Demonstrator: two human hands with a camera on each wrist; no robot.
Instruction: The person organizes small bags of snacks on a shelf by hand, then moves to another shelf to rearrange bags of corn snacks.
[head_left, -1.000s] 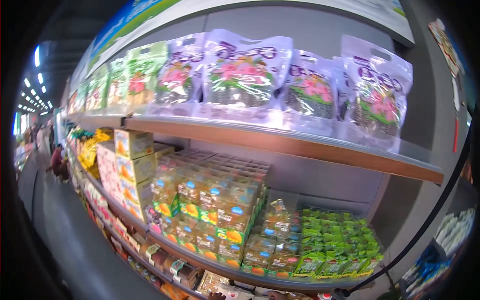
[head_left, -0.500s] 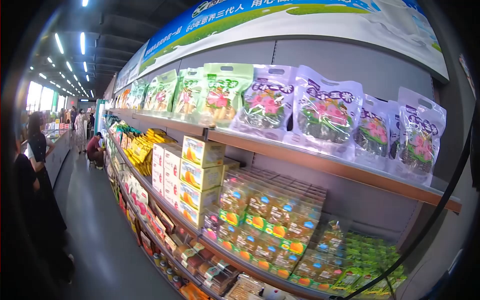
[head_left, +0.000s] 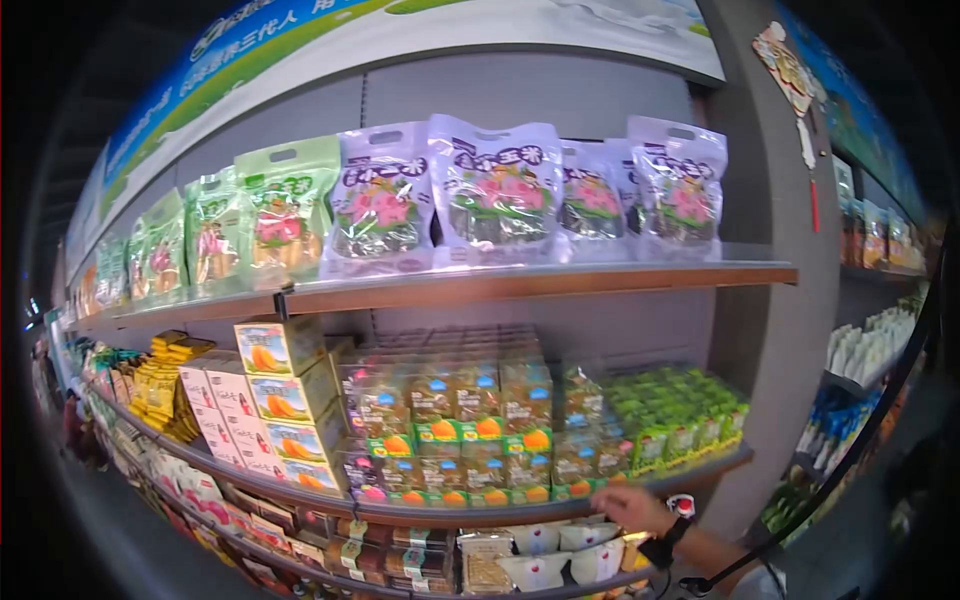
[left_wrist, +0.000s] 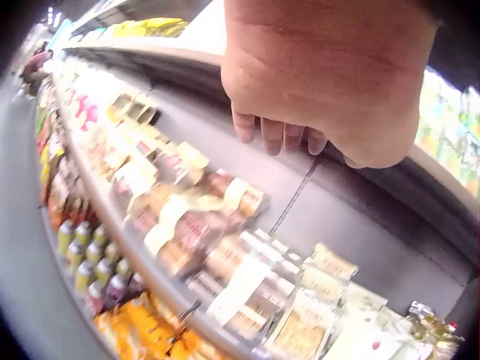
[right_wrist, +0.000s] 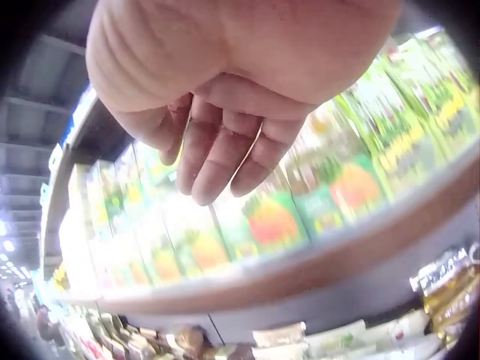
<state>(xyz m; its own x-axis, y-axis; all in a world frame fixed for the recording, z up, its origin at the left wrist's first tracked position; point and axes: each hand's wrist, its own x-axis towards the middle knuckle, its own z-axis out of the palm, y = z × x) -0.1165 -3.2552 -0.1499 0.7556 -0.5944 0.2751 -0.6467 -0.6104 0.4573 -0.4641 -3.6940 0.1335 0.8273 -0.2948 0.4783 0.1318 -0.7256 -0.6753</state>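
Observation:
In the head view my right hand (head_left: pixel 632 508) reaches in from the lower right, in front of the middle shelf's edge. Its fingers hang loosely bent with nothing in them, as the right wrist view also shows. Closest to it are clear packs with orange-fruit labels (head_left: pixel 530 440) and a block of green packets (head_left: pixel 665 420). My left hand (left_wrist: pixel 322 82) appears only in the left wrist view, fingers relaxed and holding nothing. Below it a lower shelf carries boxed goods (left_wrist: pixel 199 225) and a pale tray pack (left_wrist: pixel 304 334).
Purple bags (head_left: pixel 495 195) and green bags (head_left: pixel 285 210) stand along the upper shelf (head_left: pixel 540 285). Stacked yellow boxes (head_left: pixel 285 400) sit left of the clear packs. A grey pillar (head_left: pixel 800 330) closes the right end. A black cable (head_left: pixel 880 400) crosses the right side.
The head view swung left to the aisle, then back right to face the shelves. My right hand, out of sight half a second ago, has come into view at the lower right.

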